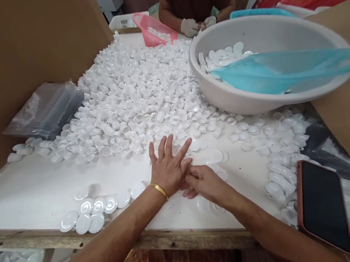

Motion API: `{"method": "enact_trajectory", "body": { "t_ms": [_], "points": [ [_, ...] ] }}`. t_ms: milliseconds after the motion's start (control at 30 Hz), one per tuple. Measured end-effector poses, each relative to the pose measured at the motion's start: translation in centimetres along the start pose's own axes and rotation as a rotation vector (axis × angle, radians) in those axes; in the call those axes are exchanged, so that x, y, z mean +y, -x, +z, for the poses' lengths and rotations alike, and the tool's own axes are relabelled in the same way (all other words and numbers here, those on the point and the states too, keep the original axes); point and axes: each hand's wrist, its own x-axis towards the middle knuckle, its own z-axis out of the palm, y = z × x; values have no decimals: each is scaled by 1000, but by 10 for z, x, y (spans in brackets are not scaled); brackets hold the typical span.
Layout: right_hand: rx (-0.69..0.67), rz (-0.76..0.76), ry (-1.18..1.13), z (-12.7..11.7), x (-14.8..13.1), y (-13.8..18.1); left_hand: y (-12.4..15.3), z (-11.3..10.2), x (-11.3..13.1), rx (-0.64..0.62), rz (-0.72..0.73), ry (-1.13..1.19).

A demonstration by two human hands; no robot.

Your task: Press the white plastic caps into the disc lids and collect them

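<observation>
My left hand (pixel 167 166), with a gold bracelet (pixel 159 191) at its wrist, is held over the table with its fingers spread. My right hand (pixel 209 183) meets it at the thumb side, its fingers curled in against the left hand; whatever they pinch is hidden. Just beyond both hands spreads a big heap of small white cup-shaped pieces (pixel 143 92). Flat white discs (pixel 214 156) lie beside and partly behind my right hand. Left of my left wrist, several round white saucer-like discs (pixel 99 205) rest near the table's front edge.
A large grey-white basin (pixel 275 101) holds white discs and a blue scoop (pixel 261 71). A pink scoop (pixel 151 34) sits behind the heap. Clear plastic bags (pixel 46 108) lie left, by a cardboard wall (pixel 19 40). A phone (pixel 322 205) lies right. Opposite, a person's gloved hands (pixel 189 27) are busy.
</observation>
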Motion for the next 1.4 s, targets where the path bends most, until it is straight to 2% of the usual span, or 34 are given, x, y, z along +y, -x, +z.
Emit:
{"method": "enact_trajectory", "body": {
  "t_ms": [33, 100, 167, 200, 267, 333, 433, 633, 833, 967, 1100, 1200, 1300, 1400],
  "points": [
    [47, -33, 61, -5, -1, 4, 7, -3, -3, 4, -6, -22],
    [241, -163, 262, -19, -4, 9, 22, -11, -12, 5, -13, -80],
    [457, -332, 536, -34, -7, 8, 35, -20, -22, 10, -28, -142],
    [522, -408, 682, -41, -9, 5, 40, -25, -27, 15, -40, -167],
    [554, -525, 962, -51, -14, -5, 46, -33, -34, 22, -75, -197],
    [520, -584, 1192, -57, -18, -18, 48, -37, -38, 9, -101, -202],
    [503, -587, 1352, -59, -19, -32, 47, -37, -41, -14, -116, -187],
    [613, -603, 1388, -57, -10, -28, 38, -39, -35, -8, -67, -41],
    [594, -611, 1411, -50, -10, -28, 11, -25, -2, -85, 148, 79],
    [588, -618, 1444, -53, -4, -22, 21, -25, 1, -84, 187, 73],
    [628, -640, 1414, -58, 2, -5, 41, -36, -7, -119, 113, 175],
    [665, -599, 1146, -53, -1, 10, 40, -40, -13, -137, 3, 308],
    [537, -582, 803, -36, -5, 20, 31, -44, -18, -105, -126, 414],
    [453, -751, 707, -16, -4, 22, 24, -51, -17, -182, -259, 556]
  ]
}}
